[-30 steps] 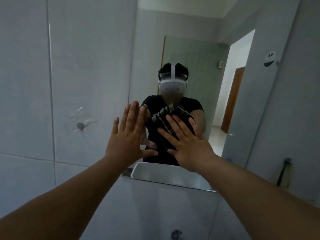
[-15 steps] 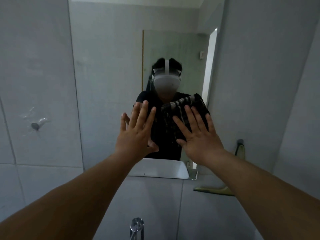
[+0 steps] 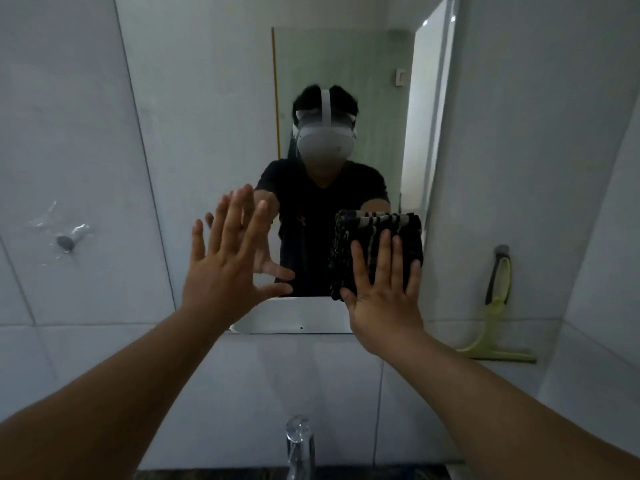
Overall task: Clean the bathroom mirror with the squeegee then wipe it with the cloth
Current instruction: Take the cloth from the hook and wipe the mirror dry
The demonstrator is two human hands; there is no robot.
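Observation:
The bathroom mirror (image 3: 207,98) fills the wall ahead and reflects me. My right hand (image 3: 382,292) lies flat with fingers spread on a dark striped cloth (image 3: 377,225), pressing it against the glass near the mirror's lower right corner. My left hand (image 3: 228,268) is raised, fingers apart and holding nothing, close to the lower middle of the glass, with its reflection just behind it. A yellow-green squeegee (image 3: 493,327) with a dark handle top leans upright against the tiled wall to the right of the mirror, blade down on the ledge, untouched.
A chrome tap (image 3: 299,441) stands at the bottom centre below the mirror. A small wall hook (image 3: 65,242) sticks out of the tiles at the left. The white basin shows as a reflection (image 3: 294,317) along the mirror's lower edge.
My right hand has slid the cloth right and downward across the glass. My left hand stays spread near the mirror. The view has shifted, bringing the whole squeegee and the tap into sight.

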